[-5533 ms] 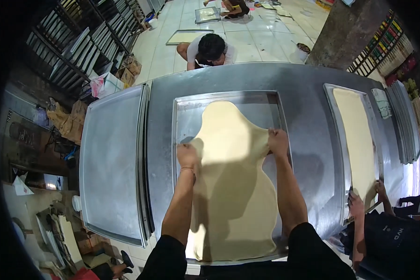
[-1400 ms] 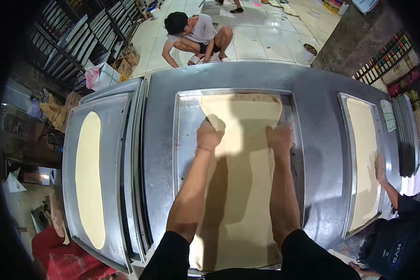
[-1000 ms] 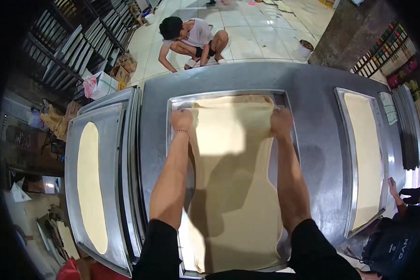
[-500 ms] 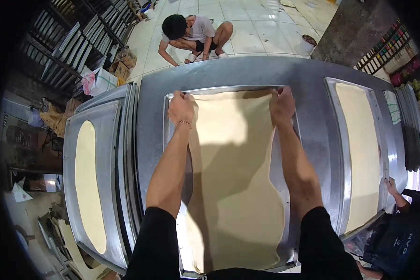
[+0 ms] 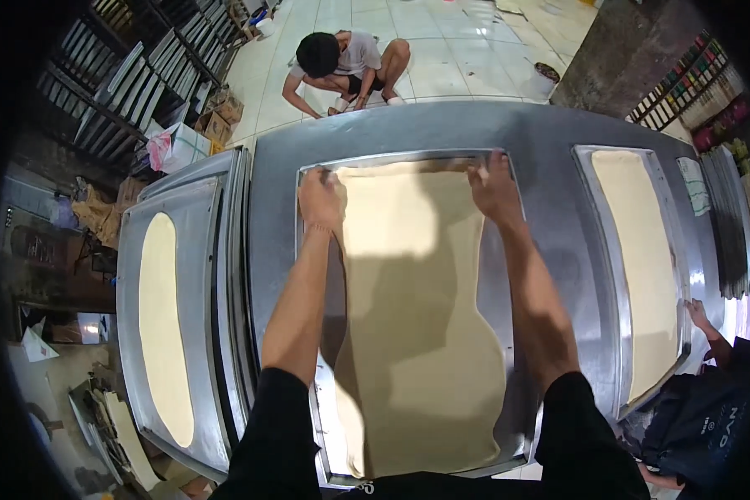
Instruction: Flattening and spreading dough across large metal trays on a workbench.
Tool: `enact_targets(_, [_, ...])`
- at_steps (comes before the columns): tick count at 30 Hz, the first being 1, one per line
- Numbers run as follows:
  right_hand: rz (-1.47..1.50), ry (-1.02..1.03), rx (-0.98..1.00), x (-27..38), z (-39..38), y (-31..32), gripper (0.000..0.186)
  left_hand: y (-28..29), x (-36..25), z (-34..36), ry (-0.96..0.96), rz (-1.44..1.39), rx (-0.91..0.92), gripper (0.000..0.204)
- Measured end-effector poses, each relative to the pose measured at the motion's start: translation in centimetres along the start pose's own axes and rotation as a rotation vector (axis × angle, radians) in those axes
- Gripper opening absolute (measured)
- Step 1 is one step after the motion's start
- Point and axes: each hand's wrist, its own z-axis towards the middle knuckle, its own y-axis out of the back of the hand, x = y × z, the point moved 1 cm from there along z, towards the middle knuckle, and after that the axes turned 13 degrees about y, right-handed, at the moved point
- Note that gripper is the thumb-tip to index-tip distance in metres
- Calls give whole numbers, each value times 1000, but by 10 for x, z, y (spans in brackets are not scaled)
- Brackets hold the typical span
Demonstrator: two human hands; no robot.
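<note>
A wide pale dough sheet [image 5: 417, 333] lies in a metal tray [image 5: 517, 260] before me, reaching nearly to its far rim and bulging wider near me. My left hand [image 5: 320, 193] has curled fingers on the dough's far left corner. My right hand [image 5: 493, 185], slightly blurred, is at the far right corner with its fingers apart. Both forearms run along the sheet's sides.
Stacked trays [image 5: 229, 221] at left carry a dough strip [image 5: 162, 325]; a right tray [image 5: 687, 337] holds another [image 5: 642, 267], beside a co-worker's hand [image 5: 697, 313]. Beyond the steel table [image 5: 375, 125] crouches a person [image 5: 350, 67]. A cloth [image 5: 693, 183] and stacked sheets [image 5: 729, 233] sit at right.
The dough's far end is now wide, drawn toward the far corners. A dough strip has appeared on the left tray. My right hand's fingers have loosened since half a second ago.
</note>
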Motion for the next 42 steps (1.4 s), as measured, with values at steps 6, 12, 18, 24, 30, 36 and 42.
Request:
enact_targets(6, [267,-401,425,35,-75,94,43,59,-36,-144,204,-90,87,39])
enact_targets(12, [263,-581,616,70,-71,100,25,62,-55,-131,485,154,489,38])
enact_targets(18, [222,-526,356,67,-91,64,23,24,-24,-121,571,-46,341,38])
enact_targets(24, [993,-995,258,-7,-71,79,18,62,-1,-67,849,-308,278,40])
enact_targets(30, [180,-491,656,42,-106,133,23,86,-18,-135,334,350,440,39])
enact_targets(36, [606,-547,834,7,-135,125,25,83,16,-147,575,34,448,40])
enact_targets(42, [764,-556,742,7,-143,120,23,98,38,-157,488,80,347,39])
